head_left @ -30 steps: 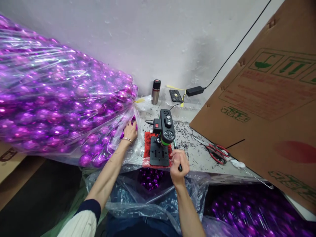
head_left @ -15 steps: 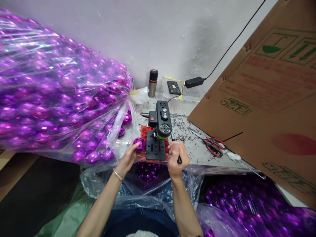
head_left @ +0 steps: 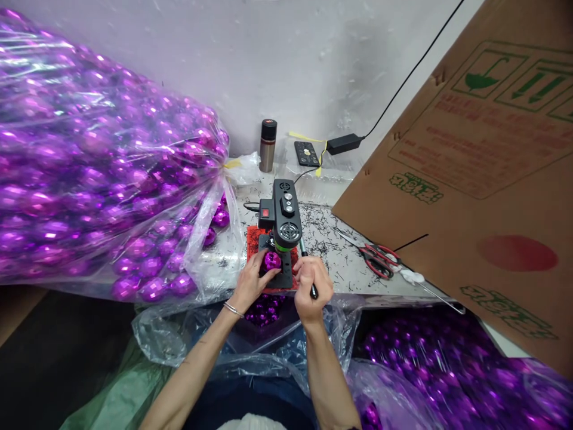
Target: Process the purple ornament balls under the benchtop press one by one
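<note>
A small black machine point(head_left: 287, 209) stands on a red mat point(head_left: 253, 239) at the table's front edge. Between the thumb and fingers of my left hand point(head_left: 250, 279) is a shiny purple ball point(head_left: 272, 261), held over the machine's black base plate point(head_left: 286, 276), just below the head. My right hand point(head_left: 313, 288) is closed around the black-tipped lever handle point(head_left: 314, 291) on the machine's right side.
A large clear bag of purple balls point(head_left: 89, 167) fills the left. A bottle point(head_left: 268, 146), phone point(head_left: 307, 153) and power adapter point(head_left: 344, 143) lie behind. Red-handled scissors point(head_left: 379, 260) and a cardboard box point(head_left: 447, 179) are right. An open plastic bag point(head_left: 156, 334) hangs below the edge.
My left hand has carried the purple ball rightward from beside the base plate to over it, under the machine's head. My right hand still grips the lever. The whole view has shifted slightly.
</note>
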Available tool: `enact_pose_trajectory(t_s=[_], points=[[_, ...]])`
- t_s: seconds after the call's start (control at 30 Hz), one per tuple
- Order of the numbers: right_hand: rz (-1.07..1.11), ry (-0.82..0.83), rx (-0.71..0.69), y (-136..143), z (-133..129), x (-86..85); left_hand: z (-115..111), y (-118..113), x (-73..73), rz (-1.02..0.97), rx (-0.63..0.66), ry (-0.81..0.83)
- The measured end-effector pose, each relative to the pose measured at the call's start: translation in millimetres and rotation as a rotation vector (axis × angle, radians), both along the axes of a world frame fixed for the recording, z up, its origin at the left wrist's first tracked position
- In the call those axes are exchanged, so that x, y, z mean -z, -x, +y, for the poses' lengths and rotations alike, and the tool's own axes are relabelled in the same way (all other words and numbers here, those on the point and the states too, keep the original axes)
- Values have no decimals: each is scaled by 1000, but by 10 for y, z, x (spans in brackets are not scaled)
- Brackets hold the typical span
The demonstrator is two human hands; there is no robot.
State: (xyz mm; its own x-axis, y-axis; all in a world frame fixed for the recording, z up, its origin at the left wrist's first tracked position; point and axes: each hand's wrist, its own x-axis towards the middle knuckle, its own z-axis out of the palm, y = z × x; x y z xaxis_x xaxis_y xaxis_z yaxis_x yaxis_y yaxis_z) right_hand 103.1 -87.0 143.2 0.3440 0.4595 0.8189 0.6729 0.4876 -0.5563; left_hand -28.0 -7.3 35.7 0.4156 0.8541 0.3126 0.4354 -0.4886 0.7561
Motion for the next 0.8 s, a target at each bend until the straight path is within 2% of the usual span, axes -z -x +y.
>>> enact_pose_trajectory(t_s=[0.33,0.63,0.8], points=[[-22,15,27,-16,-15,20,-22,94,9,49,77,-36],[0,18,27,-30,-25,66,38,5,-43,24,35,126],[-6,21,26,-31,-22,54,59,-44,-112,21,54,146]])
